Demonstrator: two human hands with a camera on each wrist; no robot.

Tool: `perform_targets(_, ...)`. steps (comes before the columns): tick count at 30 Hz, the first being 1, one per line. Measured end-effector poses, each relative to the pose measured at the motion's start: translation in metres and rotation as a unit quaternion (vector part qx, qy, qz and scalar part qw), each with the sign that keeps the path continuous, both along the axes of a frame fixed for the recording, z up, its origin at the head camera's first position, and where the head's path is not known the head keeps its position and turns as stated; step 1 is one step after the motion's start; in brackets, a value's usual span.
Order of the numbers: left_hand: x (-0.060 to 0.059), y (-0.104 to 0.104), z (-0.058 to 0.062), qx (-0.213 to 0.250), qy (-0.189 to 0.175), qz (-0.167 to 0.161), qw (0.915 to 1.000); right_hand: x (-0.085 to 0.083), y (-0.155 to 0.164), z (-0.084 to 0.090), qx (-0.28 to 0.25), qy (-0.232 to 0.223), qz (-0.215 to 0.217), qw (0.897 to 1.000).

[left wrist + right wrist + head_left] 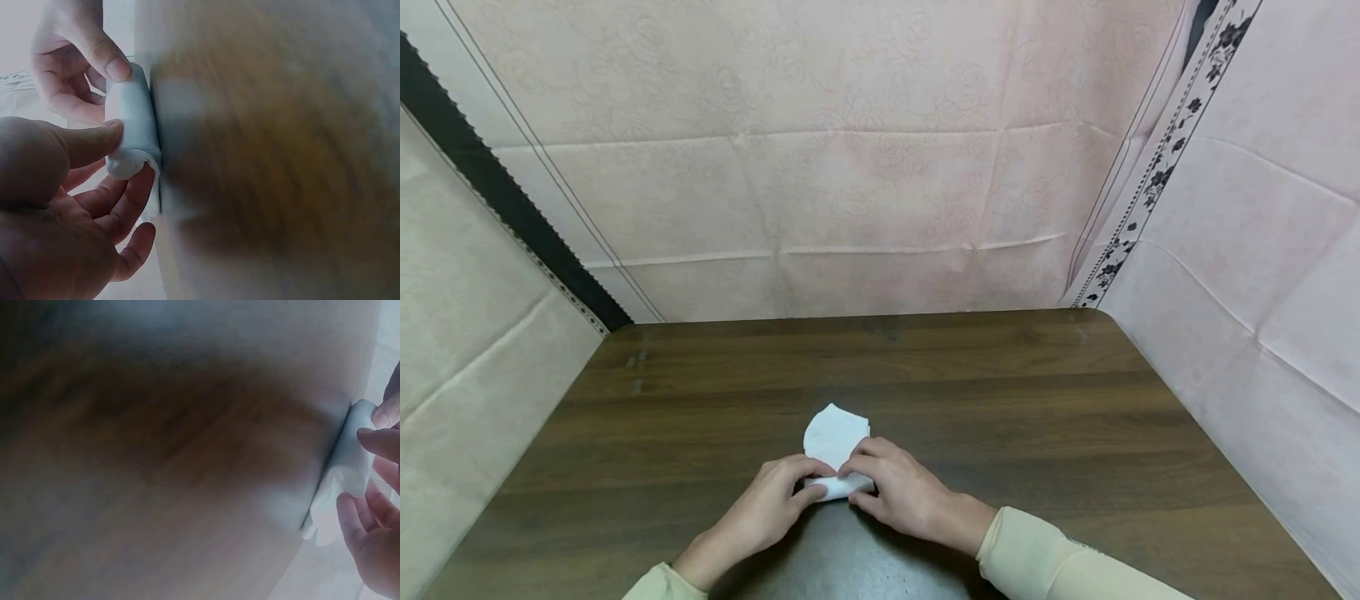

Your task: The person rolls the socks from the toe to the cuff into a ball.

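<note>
A soft white cloth (833, 435) lies on the table in the head view, its near end rolled into a short tube and its far end flat with a rounded edge. My left hand (766, 505) pinches the left end of the roll between thumb and fingers. At the right end, my right hand (904, 493) grips it the same way. In the left wrist view both thumbs press on the rolled cloth (132, 119), and the fingers reach around its ends. The right wrist view shows loose layers of the cloth (351, 456) at the roll's end.
The brown wood-grain table (1000, 400) stretches around the hands. Pale patterned sheets hang along its sides, with a back sheet (865, 200) behind it and a right sheet (1247, 250) bordered by dark flowers. A black strip (512, 192) runs down the left corner.
</note>
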State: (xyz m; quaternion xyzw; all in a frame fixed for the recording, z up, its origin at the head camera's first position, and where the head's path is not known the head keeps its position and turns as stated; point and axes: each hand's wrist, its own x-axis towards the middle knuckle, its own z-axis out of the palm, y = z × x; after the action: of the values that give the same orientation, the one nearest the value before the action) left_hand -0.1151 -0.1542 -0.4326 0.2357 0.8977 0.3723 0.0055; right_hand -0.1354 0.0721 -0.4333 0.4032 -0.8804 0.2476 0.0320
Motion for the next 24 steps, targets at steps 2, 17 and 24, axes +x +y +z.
perform_targets(2,-0.0001,-0.0001,0.0,-0.003,-0.002,0.001,1.0,-0.0001,0.0001,0.0,0.003,0.002,0.002,1.0)
perform_targets(17,0.0009,0.0019,-0.002,-0.013,0.013,0.024,0.9995,-0.0015,0.0007,-0.0005,0.012,0.012,0.019,1.0)
perform_targets(24,0.0027,0.0031,-0.0029,-0.006,0.03,0.024,0.9992,-0.0036,0.0025,0.0002,0.012,0.006,0.028,1.0)
